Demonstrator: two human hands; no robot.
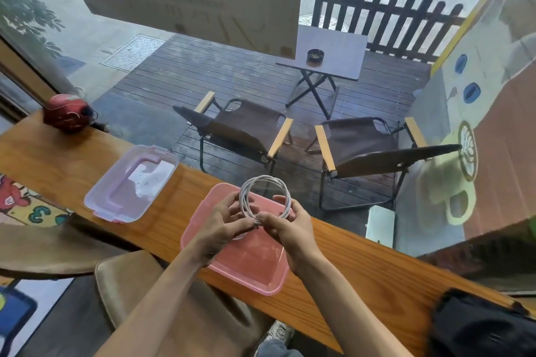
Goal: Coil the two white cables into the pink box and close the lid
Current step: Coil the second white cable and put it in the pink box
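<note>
A white cable (pixel 265 181) is wound into a round coil of a few loops and held upright above the open pink box (pixel 249 272). My left hand (pixel 220 226) grips the coil's lower left side. My right hand (pixel 285 226) pinches the cable end at the bottom of the coil. The box sits on the wooden counter (pixel 377 266) under both hands; what lies inside it is partly hidden by my hands. The clear lid with a pink handle (pixel 130 182) lies on the counter to the left of the box. I see only one cable plainly.
A red round object (pixel 68 112) rests at the counter's far left. A black bag (pixel 478 327) sits at the near right end. A padded stool (pixel 174 298) stands below the counter. Behind the counter is a window onto a deck with chairs.
</note>
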